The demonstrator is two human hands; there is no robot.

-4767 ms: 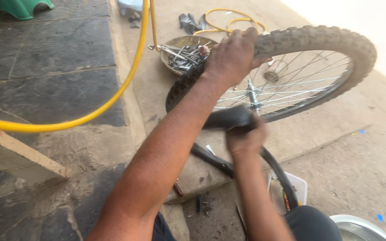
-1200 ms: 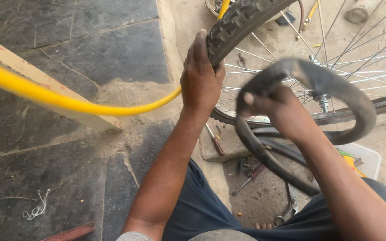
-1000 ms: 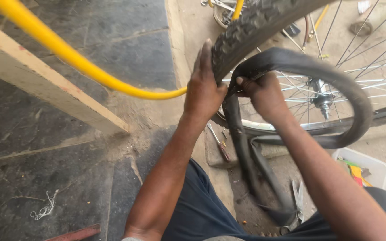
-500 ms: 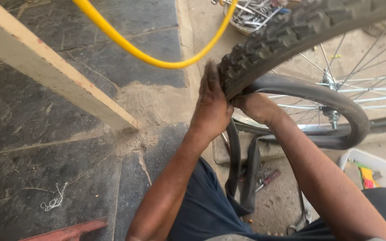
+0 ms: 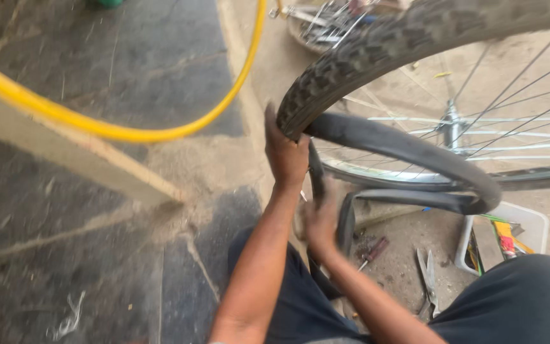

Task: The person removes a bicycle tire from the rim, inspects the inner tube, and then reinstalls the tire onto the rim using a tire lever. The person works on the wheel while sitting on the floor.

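Black knobby tyre [image 5: 377, 51], yellow hose [image 5: 128, 130]
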